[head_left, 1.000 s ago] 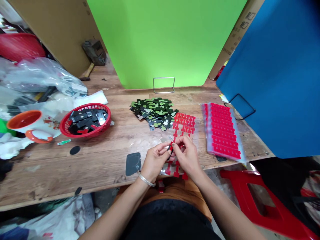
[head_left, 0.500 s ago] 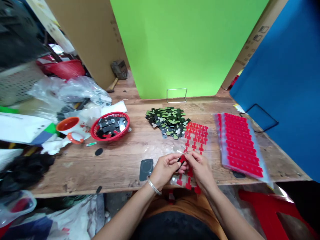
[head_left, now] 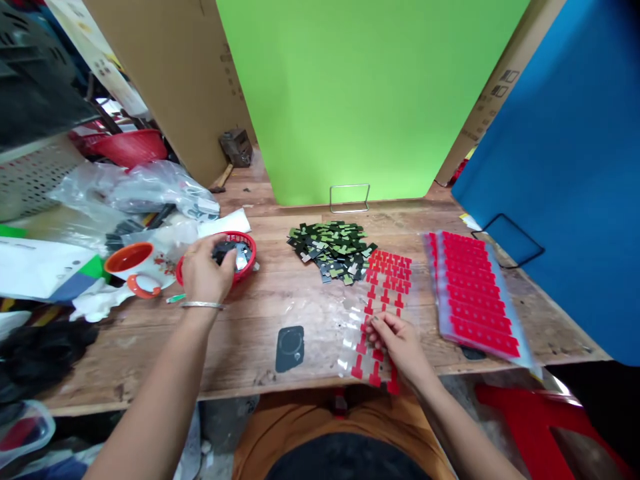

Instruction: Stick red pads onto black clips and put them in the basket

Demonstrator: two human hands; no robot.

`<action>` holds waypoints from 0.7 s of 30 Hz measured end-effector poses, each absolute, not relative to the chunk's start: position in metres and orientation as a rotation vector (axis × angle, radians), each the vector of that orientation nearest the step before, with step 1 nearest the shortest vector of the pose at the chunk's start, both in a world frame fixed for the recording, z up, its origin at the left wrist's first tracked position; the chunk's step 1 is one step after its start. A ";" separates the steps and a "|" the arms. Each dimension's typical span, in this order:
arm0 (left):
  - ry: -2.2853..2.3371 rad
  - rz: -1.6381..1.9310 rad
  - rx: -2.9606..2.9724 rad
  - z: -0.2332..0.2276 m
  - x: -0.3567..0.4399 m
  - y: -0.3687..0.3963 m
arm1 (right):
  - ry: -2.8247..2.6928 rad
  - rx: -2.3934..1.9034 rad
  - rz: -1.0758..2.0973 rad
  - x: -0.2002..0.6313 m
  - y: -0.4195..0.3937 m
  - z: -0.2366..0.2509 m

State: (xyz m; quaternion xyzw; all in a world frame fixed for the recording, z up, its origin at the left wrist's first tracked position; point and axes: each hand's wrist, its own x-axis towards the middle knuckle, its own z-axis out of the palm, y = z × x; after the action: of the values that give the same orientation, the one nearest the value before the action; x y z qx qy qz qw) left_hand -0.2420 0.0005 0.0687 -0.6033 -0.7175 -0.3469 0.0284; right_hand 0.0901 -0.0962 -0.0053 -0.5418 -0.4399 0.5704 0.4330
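Observation:
My left hand (head_left: 204, 272) reaches over the red basket (head_left: 247, 256) of black and silver parts at the left of the wooden table; its fingers curl over the basket's near side, and whether it holds a part is hidden. My right hand (head_left: 395, 341) rests on a clear sheet of red T-shaped stickers (head_left: 383, 303) near the table's front edge, fingertips pinching at one sticker. A pile of small green and black pieces (head_left: 333, 243) lies behind the sheet.
A stack of red sticker sheets (head_left: 473, 293) lies at the right. A dark flat pad (head_left: 291, 348) sits near the front edge. An orange-rimmed mug (head_left: 131, 263), plastic bags and clutter fill the left. Green and blue boards stand behind. A red stool (head_left: 540, 417) is below right.
My left hand has left the right hand and swung left to the red basket. My right hand stayed at the sticker sheet, lowering onto it.

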 end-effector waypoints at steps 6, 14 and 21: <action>-2.067 -0.769 -2.523 0.024 -0.142 0.009 | -1.182 -1.336 1.401 0.080 -0.095 0.002; -2.160 -0.712 -2.472 -0.004 -0.085 0.029 | -1.215 -1.349 1.361 0.089 -0.097 0.000; -2.235 -0.754 -2.547 0.001 -0.110 0.014 | -1.281 -1.335 1.318 0.086 -0.095 0.000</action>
State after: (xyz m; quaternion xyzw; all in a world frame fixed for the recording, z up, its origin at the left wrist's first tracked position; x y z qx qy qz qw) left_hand -0.1098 0.0136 0.0011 -0.7237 -0.6350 -0.2142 -0.1645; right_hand 0.0861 -0.0948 -0.0005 -0.5329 -0.5115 0.5262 0.4213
